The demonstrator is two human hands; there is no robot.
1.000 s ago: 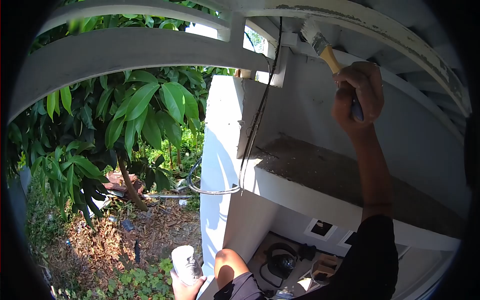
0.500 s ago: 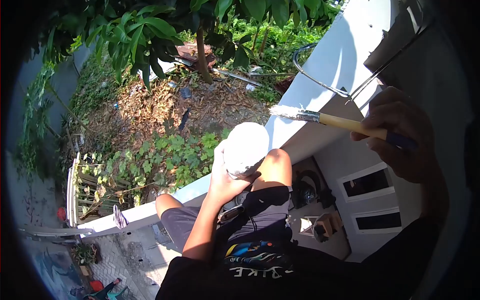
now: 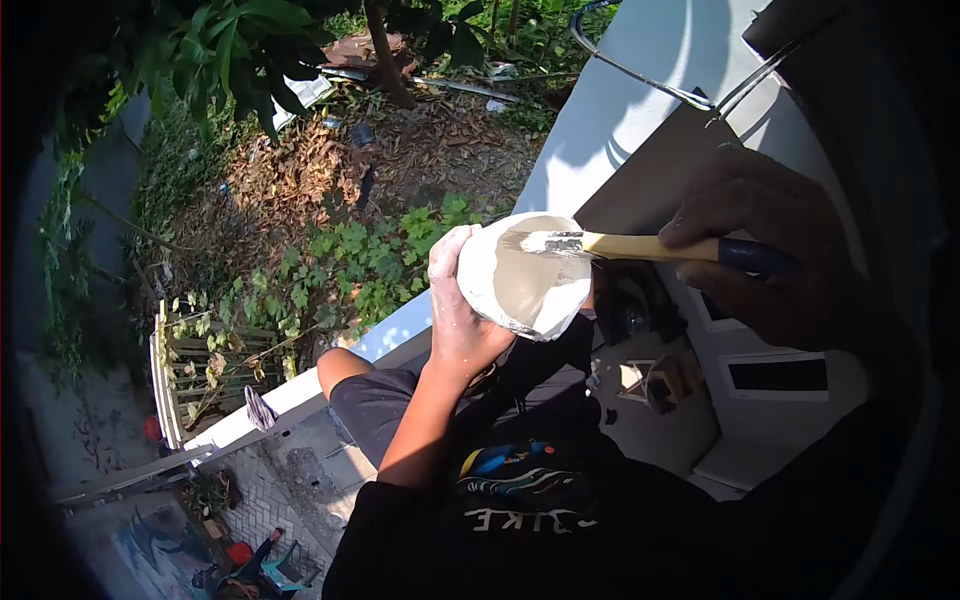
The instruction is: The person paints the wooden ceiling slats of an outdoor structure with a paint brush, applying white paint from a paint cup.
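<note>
My left hand (image 3: 458,315) is wrapped round a white paint container (image 3: 478,272), held up in front of my lap and tilted so its inside shows. Pale paint coats its inner wall and rim. From the right, my right hand (image 3: 765,235) grips a paintbrush (image 3: 630,246) by its yellow and dark blue handle. The white-coated bristles reach over the container's mouth, overlapping the paint inside in this view. White smears mark the fingers of my left hand.
I sit astride a high white wall (image 3: 575,150), with a black cable (image 3: 640,75) looped over it. Leafy plants (image 3: 350,260) and dry leaves lie below on one side. A paved yard (image 3: 270,490) and a white gate (image 3: 170,375) are at lower left.
The brush has moved left and down from beside the wall to the container's mouth. My left hand has raised and tipped the container, so its inside now shows.
</note>
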